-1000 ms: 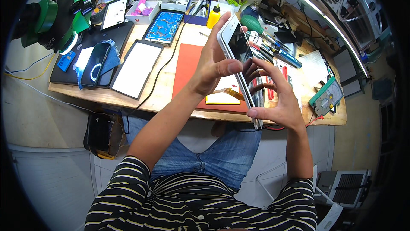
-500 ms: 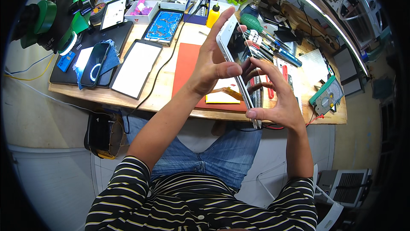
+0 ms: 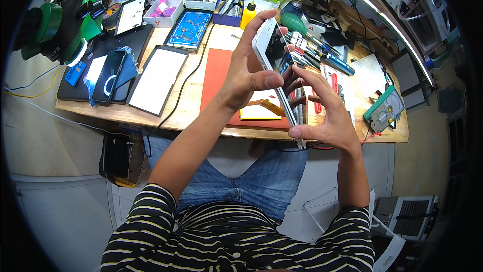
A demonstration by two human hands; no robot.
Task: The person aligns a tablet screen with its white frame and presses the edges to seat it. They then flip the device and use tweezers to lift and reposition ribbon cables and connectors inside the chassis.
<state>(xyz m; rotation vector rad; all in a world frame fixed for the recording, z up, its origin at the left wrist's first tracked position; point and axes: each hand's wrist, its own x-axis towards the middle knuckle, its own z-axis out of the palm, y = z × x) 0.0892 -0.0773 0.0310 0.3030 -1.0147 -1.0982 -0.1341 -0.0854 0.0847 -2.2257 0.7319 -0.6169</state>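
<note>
Between hands: white phone [image 3: 274,65] edge-on, lower half hidden by fingers [image 3: 302,83].

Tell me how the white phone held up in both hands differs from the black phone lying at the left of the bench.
The white-edged phone is lifted off the bench, tilted edge-on, gripped by the left hand and right hand. The black phone lies flat, untouched, showing a glowing ring. Both are slim rectangular slabs.
</note>
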